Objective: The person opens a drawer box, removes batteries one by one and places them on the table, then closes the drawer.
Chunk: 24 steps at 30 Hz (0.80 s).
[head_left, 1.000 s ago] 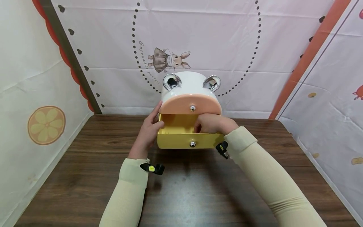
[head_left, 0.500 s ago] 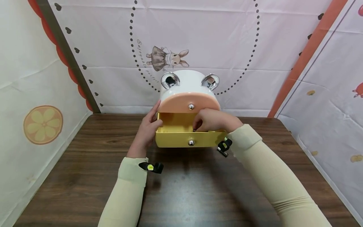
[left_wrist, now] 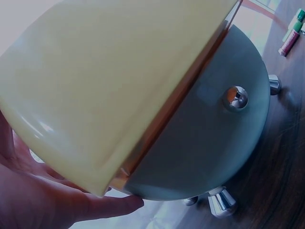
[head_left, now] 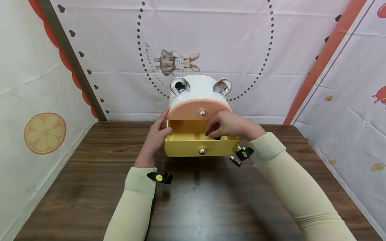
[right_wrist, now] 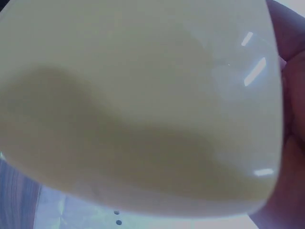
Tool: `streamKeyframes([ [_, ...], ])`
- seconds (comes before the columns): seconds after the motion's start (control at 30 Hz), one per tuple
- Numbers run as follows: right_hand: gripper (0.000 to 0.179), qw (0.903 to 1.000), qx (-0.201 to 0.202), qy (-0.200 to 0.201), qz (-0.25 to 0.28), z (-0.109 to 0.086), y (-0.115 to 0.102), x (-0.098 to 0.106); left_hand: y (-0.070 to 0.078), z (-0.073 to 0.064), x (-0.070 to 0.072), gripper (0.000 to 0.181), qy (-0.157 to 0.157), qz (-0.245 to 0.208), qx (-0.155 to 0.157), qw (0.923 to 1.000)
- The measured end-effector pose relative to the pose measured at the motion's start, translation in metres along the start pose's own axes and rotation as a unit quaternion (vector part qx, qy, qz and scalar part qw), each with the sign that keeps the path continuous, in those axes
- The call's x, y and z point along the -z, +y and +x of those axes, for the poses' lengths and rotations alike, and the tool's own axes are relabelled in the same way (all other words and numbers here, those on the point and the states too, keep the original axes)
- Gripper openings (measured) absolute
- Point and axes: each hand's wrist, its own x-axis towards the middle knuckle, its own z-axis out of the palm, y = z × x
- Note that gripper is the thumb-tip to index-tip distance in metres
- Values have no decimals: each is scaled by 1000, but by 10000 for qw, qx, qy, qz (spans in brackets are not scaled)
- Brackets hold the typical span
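Observation:
A rounded white cabinet [head_left: 199, 87] with a peach upper drawer [head_left: 188, 110] stands at the back of the table; its yellow drawer [head_left: 184, 147] is pulled out. My left hand [head_left: 156, 139] rests along the cabinet's left side, fingers mostly straight, thumb at the drawer's left edge. In the left wrist view, a finger [left_wrist: 119, 206] reaches the edge of a blue-green lower front [left_wrist: 200, 138]. My right hand [head_left: 227, 124], over the drawer's right half, pinches a small dark blue object [head_left: 207, 134] between thumb and fingertips. The yellow front hides that object in the right wrist view.
A short dark cylinder with a silver end [head_left: 235, 161] lies right of the drawer. Close by is a green item [head_left: 240, 147], partly behind my right wrist's camera. Silver feet [left_wrist: 222, 202] hold the cabinet up. Printed cloth walls [head_left: 241, 40] border the wooden table [head_left: 105, 187].
My right hand has risen from inside the drawer and shifted right; the dark blue object now shows at its fingertips. The short dark cylinder on the table is uncovered. My left hand stays put.

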Motion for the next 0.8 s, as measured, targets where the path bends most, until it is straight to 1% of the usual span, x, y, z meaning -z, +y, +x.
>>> streamKeyframes([
  [0.13,15,9995,-174,21,257,-5,-2,3,0,-1,0,84,-25,-13,11,10000],
  [0.27,16,9989,-303,139,339,-11,-6,8,0,0,0,84,-28,-31,5,10000],
  [0.5,13,9980,-234,356,461,-21,-9,15,-1,2,1,84,4,5,17,10000],
  [0.63,12,9973,-182,496,508,-27,-7,17,0,2,1,84,-1,19,50,10000],
  [0.8,11,9955,-177,609,701,-35,-2,19,0,2,1,84,21,0,104,9999],
])
